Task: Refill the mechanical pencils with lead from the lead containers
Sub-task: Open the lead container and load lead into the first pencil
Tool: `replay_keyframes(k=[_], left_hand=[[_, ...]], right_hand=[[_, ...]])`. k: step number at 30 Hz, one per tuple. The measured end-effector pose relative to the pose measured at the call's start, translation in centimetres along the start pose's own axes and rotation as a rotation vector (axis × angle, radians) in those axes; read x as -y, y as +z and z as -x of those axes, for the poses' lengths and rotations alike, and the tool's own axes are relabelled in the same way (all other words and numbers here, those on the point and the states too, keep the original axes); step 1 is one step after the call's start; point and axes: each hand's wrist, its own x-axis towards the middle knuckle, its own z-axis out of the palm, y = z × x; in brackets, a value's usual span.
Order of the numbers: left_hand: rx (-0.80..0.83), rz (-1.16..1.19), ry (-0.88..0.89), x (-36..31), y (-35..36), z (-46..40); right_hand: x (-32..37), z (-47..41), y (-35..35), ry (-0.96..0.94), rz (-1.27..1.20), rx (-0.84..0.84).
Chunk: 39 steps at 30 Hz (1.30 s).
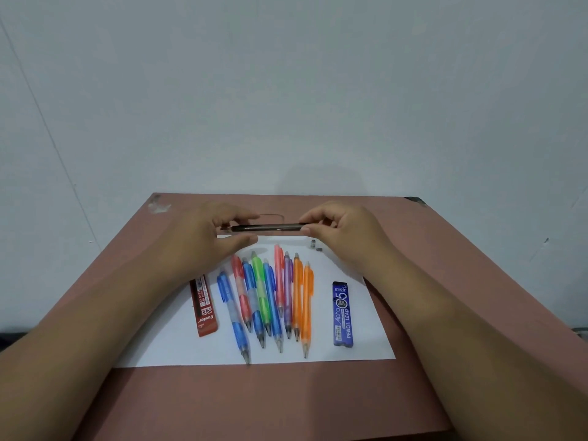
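Holding dark pencil (266, 227) level above far edge of white paper (178, 342): your left hand (203, 232) pinches tip end, right hand (342, 229) pinches other end. Coloured pencils (270, 300) lie side by side on paper, tips toward you. Red lead container (203, 305) left of them, blue lead container (343, 314) right. Two small dark bits (316, 245) near right hand. Reddish-brown table (254, 399) pushed against plain pale wall (286, 90).
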Motion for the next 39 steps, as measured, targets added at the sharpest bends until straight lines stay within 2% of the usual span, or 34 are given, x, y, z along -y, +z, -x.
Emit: replay_keyframes(k=[7, 16, 30, 36, 39], left_hand=[[-0.005, 0.017, -0.073, 0.4, -0.2, -0.1], [0.073, 0.050, -0.157, 0.8, -0.3, 0.1], [0.080, 0.056, -0.186, 1.1, -0.4, 0.2], [0.081, 0.064, -0.194, 0.9, -0.5, 0.4], [0.083, 0.068, -0.198, 0.6, -0.5, 0.5]], right_hand=[[-2.3, -1.1, -1.8, 0.161, 0.021, -0.132], [-3.8, -1.5, -1.6, 0.247, 0.022, -0.128], [-3.8, -1.2, -1.6, 0.194, 0.217, 0.001], [-2.0, 0.1, -2.6, 0.238, 0.184, -0.062], [0.0, 1.3, -3.6, 0.249, 0.295, 0.088]])
